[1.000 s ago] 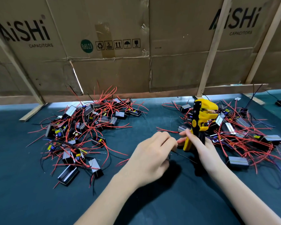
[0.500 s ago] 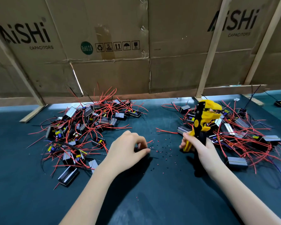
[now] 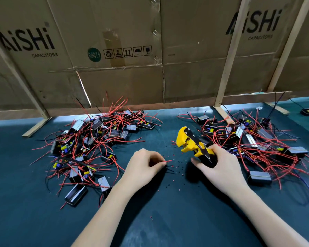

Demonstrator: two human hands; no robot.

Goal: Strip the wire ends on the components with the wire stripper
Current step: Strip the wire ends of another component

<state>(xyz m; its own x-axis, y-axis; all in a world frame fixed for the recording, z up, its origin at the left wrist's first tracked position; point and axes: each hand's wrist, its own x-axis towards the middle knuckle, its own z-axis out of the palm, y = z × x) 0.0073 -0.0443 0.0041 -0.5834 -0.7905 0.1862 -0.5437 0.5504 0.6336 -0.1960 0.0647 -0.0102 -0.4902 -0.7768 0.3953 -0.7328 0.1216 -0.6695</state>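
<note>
Left hand (image 3: 144, 164) pinching red wire (image 3: 168, 160), component apparently hidden beneath palm. Right hand (image 3: 219, 165) gripping wire stripper (image 3: 193, 145), grip curled tight around handles, above worktop (image 3: 168, 220).

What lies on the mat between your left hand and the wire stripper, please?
In the head view, the red wire end pinched by the left hand points toward the wire stripper; below lie scattered insulation bits on the mat.

A dark teal table (image 3: 25, 220) fills the foreground. Behind it stands a wall of flattened cardboard (image 3: 123, 81) printed "AiSHi Capacitors", braced by leaning wooden slats (image 3: 228, 61).
</note>
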